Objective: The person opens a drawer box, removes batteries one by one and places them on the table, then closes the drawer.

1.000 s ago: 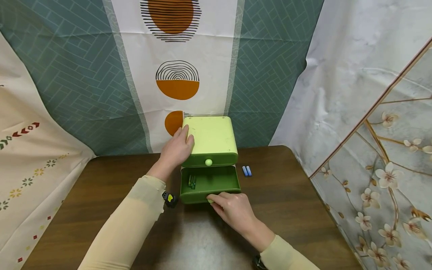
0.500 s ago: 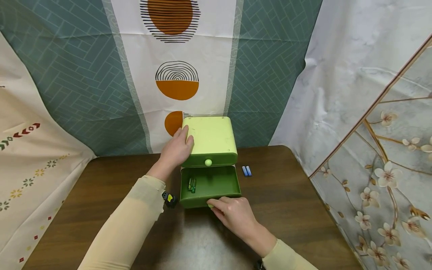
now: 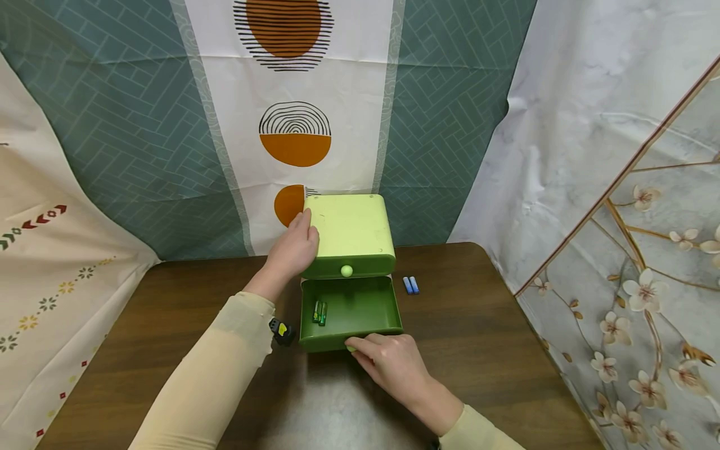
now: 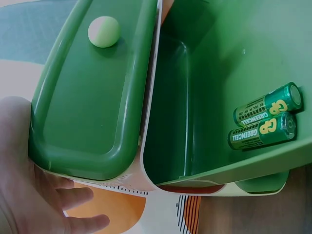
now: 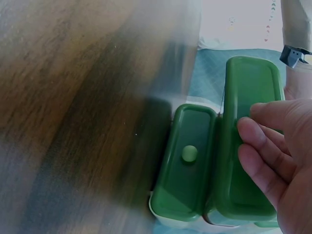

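A light green cabinet [image 3: 354, 228] with dark green drawer fronts stands at the back of the table. My left hand [image 3: 291, 250] rests against its upper left edge, fingers extended along the side in the left wrist view. Below the closed top drawer [image 4: 90, 97], the middle drawer [image 3: 365, 306] is pulled out. Two green batteries [image 4: 263, 119] lie side by side inside it. With thumb and fingertips, my right hand [image 3: 388, 362] pinches the knob on that drawer's front, mostly hiding the knob. The bottom drawer [image 5: 183, 180], with its round knob, is closed in the right wrist view.
Two blue batteries [image 3: 411, 285] lie on the wooden table [image 3: 472, 337] to the right of the cabinet. A patterned cloth [image 3: 295, 81] hangs directly behind, and other cloths border both sides.
The middle drawer has slid further out toward me, with my right hand moving along on its knob. The left hand's fingers have shifted slightly leftward at the cabinet's edge.
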The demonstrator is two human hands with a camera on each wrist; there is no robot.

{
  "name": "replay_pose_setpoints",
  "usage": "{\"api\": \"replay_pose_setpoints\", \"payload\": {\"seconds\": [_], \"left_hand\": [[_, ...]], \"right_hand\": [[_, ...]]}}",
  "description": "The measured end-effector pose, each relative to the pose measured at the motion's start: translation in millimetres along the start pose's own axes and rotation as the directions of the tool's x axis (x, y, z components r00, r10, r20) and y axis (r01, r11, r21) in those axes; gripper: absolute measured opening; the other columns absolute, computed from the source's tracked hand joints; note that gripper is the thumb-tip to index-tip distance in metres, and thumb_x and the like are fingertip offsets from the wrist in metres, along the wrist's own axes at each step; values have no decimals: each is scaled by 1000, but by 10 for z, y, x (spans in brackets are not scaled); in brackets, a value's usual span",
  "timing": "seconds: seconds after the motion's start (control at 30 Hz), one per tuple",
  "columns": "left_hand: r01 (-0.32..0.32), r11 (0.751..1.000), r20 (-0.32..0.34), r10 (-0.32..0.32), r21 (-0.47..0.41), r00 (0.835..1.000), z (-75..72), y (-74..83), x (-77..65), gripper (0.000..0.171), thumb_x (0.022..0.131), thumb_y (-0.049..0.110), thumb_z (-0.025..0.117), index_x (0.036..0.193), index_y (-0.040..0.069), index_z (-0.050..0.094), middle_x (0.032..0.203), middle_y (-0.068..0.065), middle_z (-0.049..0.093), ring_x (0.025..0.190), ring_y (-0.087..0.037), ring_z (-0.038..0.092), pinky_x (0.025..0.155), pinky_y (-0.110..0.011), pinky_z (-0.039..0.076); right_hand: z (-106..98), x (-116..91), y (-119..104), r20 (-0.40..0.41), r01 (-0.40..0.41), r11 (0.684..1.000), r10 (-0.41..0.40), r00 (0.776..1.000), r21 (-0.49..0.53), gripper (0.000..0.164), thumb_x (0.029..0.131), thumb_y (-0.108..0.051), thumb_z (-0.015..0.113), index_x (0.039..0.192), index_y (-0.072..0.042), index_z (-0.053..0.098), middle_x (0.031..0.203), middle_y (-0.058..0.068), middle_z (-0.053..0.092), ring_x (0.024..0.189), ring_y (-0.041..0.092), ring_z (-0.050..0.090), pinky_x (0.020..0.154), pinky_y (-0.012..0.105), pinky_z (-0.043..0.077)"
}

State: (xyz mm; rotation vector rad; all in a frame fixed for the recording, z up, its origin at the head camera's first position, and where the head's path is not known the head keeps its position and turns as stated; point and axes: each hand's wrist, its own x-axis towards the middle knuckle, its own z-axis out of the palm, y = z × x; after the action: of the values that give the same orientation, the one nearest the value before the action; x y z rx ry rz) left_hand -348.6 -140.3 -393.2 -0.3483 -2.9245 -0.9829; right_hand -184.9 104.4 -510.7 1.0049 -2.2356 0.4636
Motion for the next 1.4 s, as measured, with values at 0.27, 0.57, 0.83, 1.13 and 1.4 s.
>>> {"api": "replay_pose_setpoints", "payload": {"seconds": [0.27,0.57,0.83,1.13,1.4], "left_hand": [[11,1000,3,-11,1,1000,-4,-6,-7,69,118,37,19,178,4,10,183,-22,11,168,-38,14,133,-57,18],[5,1000,-8,-6,-10,1000,14,-21,-10,69,117,38,20,178,5,11,183,-22,12,168,-40,15,133,-58,19],[7,1000,-11,-7,-14,1000,26,-25,-18,69,117,38,20,178,6,12,183,-22,12,168,-39,16,132,-60,21],[2,1000,-4,-2,-20,1000,31,-42,-10,69,118,37,20,178,6,10,183,-22,11,167,-41,16,132,-59,20],[11,1000,-4,-11,-19,1000,24,-23,-19,69,118,38,20,178,6,9,183,-21,11,168,-39,14,133,-59,18]], "right_hand": [[12,-13,-17,4,-4,1000,4,1000,11,27,86,-14,97,110,-22,86,90,-12,80,70,2,74,51,22,52],[40,-50,-18,-5,4,1000,-3,1000,5,27,86,-14,96,110,-22,86,89,-12,80,72,2,75,53,25,55],[41,-71,-38,-12,10,1000,-10,1000,-4,27,86,-14,96,110,-22,85,88,-12,79,71,3,75,53,25,55],[31,-84,-41,-4,5,1000,-5,1000,11,27,88,-15,95,112,-22,86,90,-12,80,73,2,75,54,26,55],[11,-93,-44,19,0,1000,0,1000,27,29,88,-17,96,114,-20,85,89,-12,80,73,2,75,55,26,56]]}}
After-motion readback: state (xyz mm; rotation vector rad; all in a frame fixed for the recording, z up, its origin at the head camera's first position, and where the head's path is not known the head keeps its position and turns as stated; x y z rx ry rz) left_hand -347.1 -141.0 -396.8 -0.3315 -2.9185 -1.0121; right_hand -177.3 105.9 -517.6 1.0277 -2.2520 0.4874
